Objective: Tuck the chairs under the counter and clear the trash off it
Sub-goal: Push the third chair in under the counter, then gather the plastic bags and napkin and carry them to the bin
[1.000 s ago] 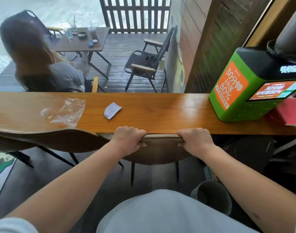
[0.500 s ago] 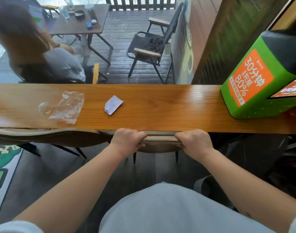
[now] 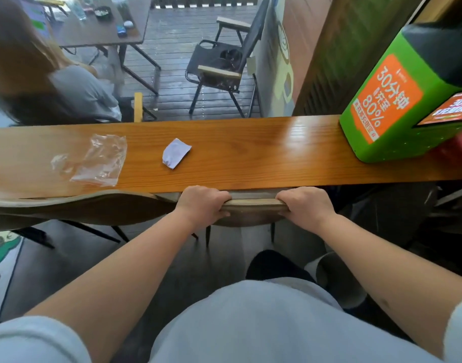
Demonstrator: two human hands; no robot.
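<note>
A long wooden counter [image 3: 250, 153] runs across the view. Against its near edge stands a brown chair [image 3: 253, 213], its seat hidden under the counter. My left hand [image 3: 202, 204] and my right hand [image 3: 304, 206] both grip the top of its backrest. A second brown chair [image 3: 75, 208] sits to the left, its backrest also at the counter's edge. On the counter lie a crumpled clear plastic wrapper [image 3: 96, 161] at the left and a small white scrap of paper [image 3: 176, 153] near the middle.
A green kiosk [image 3: 397, 100] with an orange label stands on the counter's right end. A grey bin [image 3: 337, 279] stands on the floor at my right. Beyond the window a person [image 3: 41, 74] sits by an outdoor table [image 3: 101, 30] and a folding chair [image 3: 224, 66].
The chair in my hands has slid forward under the counter, so less of its backrest shows. My view has moved closer and tilted down.
</note>
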